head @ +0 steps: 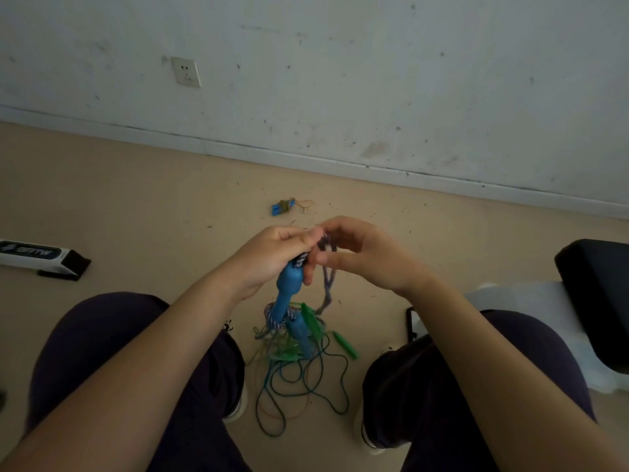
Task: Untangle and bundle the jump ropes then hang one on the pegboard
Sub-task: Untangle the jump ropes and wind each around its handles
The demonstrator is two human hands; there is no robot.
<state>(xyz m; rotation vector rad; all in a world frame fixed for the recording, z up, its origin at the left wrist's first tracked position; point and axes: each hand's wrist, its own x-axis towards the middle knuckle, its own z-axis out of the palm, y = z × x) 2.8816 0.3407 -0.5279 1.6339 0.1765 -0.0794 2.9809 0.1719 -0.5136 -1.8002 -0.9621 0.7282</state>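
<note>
Two hands up over the floor, close together w/ fingertips nearly meeting. Left hand [272,257] curled round the top of a blue plastic jump-rope handle [288,287], which hangs down from the fist; right hand [364,257] pinching a loop of blue-and-white braided rope [326,284] that droops beside that handle. Count from the held handle: 2 blue handles in play, the second blue handle [301,335] just below it in the tangle; 2 green plastic handles, one [311,318] touching the second blue one, the other [347,345] a bit further right on the floor. Thin dark-green cord [306,390] sprawls in loose loops below the handles, between the person's 2 dark-trousered knees; a pale yellowish cord is mixed in, can't tell how many ropes total. Beyond the held handle, nearer the wall, 1 small blue bundled rope [284,206] w/ a yellow cord tail lies alone. Far left of the handle: 1 long white-and-black box [37,257] on the tan floor. Right: a black cushioned seat [599,284]. On the white scuffed wall, 1 wall socket [186,71]. Forearms cover part of the pile's edges.
</note>
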